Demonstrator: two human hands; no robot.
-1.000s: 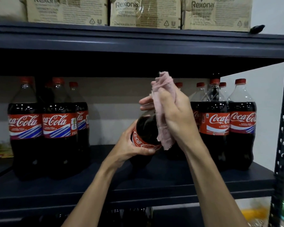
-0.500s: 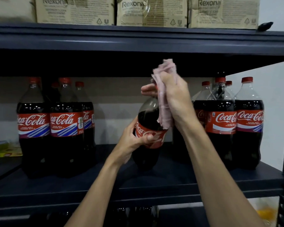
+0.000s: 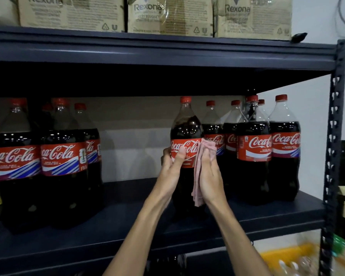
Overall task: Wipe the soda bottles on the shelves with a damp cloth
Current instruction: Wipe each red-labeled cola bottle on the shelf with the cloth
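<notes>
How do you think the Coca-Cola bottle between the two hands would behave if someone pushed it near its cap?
Filled with dark soda to its shoulder, the bottle is probably heavy for its size. Being tall and narrow, it would likely tip rather than slide. Its smooth plastic may feel slippery under the damp pink cloth.

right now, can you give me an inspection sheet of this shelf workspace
surface: dark metal shelf, bottles standing on it.
job's things: soda bottle upright; pink cloth against its right side; other bottles grouped left and right.
clutter: Rexona cartons on the shelf above.
hands: left hand grips the bottle's label; right hand holds the cloth on it.
cables: thin cable on the wall, top right.
surroundings: white wall; blurred yellow items below right.
</notes>
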